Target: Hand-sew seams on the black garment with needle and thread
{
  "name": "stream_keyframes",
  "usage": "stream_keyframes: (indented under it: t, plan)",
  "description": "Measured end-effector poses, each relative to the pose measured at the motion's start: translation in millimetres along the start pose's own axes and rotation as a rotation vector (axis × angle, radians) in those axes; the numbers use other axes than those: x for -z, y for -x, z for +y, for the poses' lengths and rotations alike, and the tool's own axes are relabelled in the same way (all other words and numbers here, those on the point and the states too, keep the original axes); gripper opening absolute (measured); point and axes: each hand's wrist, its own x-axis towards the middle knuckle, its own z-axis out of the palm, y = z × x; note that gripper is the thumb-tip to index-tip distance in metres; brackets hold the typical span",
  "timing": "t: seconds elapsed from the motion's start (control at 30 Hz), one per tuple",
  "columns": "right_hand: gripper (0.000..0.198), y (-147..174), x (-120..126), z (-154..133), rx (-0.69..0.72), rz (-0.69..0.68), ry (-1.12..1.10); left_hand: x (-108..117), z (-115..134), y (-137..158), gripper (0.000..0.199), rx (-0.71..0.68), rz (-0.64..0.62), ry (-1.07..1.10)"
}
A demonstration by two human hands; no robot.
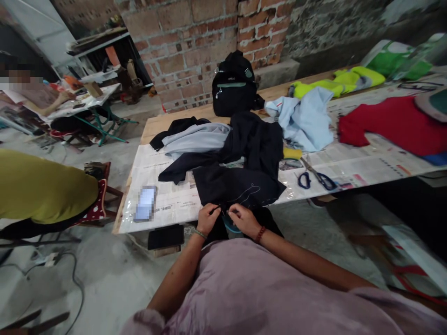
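A black cloth (230,184) lies over the table's front edge, with a loose white thread (249,190) curling across it and a row of pale stitches along its right part. At its near edge, my left hand (207,219) is closed in a pinch on the fabric. My right hand (245,220) is just beside it, thumb and forefinger pressed together. A thin pale glint shows between the hands; what the right fingers hold is too small to make out. Behind this piece, more dark cloth (256,135) and a light grey cloth (199,137) are heaped.
Blue-handled scissors (319,177) and a yellow thread spool (292,153) lie to the right on the newspaper-covered table (136,163). A phone (145,203) is at left. Behind are a black backpack (233,86), light blue cloth (307,118) and red cloth (391,121). Other people sit at left.
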Motion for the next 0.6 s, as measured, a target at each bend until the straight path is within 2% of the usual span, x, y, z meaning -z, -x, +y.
stream_keyframes:
  t: [0.07,0.13,0.2,0.3,0.47,0.6]
  plan:
    - [0.016,0,-4,-1,-0.079,-0.08,-0.01,0,-1,0,0.012,-0.019,0.001,-0.006]
    - [0.017,-3,-8,-2,-0.219,-0.145,-0.101,0,-4,1,0.013,-0.044,-0.009,-0.02]
    - [0.016,-6,-12,-4,-0.349,-0.173,-0.255,0,-6,2,0.013,-0.079,-0.03,-0.041]
    - [0.015,-8,-14,-7,-0.472,-0.166,-0.462,0,-9,4,0.009,-0.145,-0.06,-0.079]
    - [0.011,-6,-13,-5,-0.597,-0.223,-0.616,0,-8,5,0.007,-0.216,-0.091,-0.103]
    - [0.009,-6,-14,-1,-0.609,-0.217,-0.654,0,-8,4,0.009,-0.248,-0.092,-0.12]
